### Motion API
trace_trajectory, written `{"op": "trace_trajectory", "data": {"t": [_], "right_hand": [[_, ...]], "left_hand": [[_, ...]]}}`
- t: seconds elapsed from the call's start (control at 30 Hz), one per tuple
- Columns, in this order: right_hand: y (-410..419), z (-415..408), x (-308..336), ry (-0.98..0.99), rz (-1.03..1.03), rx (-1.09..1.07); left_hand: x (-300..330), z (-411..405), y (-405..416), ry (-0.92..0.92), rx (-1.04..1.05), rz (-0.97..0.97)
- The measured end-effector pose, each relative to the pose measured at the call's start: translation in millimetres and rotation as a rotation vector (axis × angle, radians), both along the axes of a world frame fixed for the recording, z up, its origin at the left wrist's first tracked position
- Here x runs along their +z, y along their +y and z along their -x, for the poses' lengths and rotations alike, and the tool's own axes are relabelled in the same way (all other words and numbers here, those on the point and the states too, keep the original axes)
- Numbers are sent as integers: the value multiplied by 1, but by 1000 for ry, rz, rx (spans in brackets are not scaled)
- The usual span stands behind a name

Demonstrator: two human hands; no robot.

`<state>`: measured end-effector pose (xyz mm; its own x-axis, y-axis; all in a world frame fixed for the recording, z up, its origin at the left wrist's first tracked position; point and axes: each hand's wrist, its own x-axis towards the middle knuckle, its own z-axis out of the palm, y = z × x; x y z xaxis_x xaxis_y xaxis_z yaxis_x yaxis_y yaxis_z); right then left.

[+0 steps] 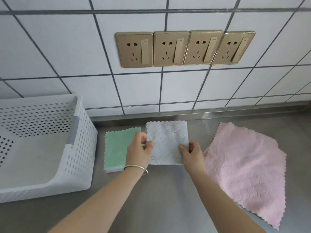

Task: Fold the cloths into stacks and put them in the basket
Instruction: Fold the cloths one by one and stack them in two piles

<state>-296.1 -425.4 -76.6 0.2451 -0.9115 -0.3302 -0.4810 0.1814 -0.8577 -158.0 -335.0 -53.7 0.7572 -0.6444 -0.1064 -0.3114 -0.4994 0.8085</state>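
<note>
The white cloth [167, 142], folded and lying flat on the counter [161, 199] in the middle of the scene, is pinched at its left edge by the left hand [138, 148] and at its right edge by the right hand [191, 153]. If it is lifted by these two points alone, the layers could slip apart and the fold be lost, since nothing holds the far edge. If it is carried left toward the green cloth [116, 148], the green cloth's top layer could be dragged askew; a pink layer shows beneath its near edge, so a small stack is judged to be there already. The pink cloth [242, 167], spread unfolded on the right, lies just beside the right hand and could be snagged by the wrist.

Both forearms are reached forward from the near edge, wrists bent down, thumbs and fingertips closed on the white cloth. A bangle [136, 168] is worn on the left wrist. The basket [82, 148] stands at the left; no cloth is seen in it.
</note>
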Motion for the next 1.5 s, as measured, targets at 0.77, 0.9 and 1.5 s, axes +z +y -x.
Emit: {"op": "trace_trajectory", "data": {"t": [0.77,0.9,1.5], "right_hand": [[-13,38,-51,304,638,41],[10,110,-70,555,788,103],[-43,184,-25,598,990,109]], "left_hand": [[-70,18,-54,-546,-234,-112],[-69,58,-49,-591,-507,80],[-19,133,-99,-642,-817,84]]}}
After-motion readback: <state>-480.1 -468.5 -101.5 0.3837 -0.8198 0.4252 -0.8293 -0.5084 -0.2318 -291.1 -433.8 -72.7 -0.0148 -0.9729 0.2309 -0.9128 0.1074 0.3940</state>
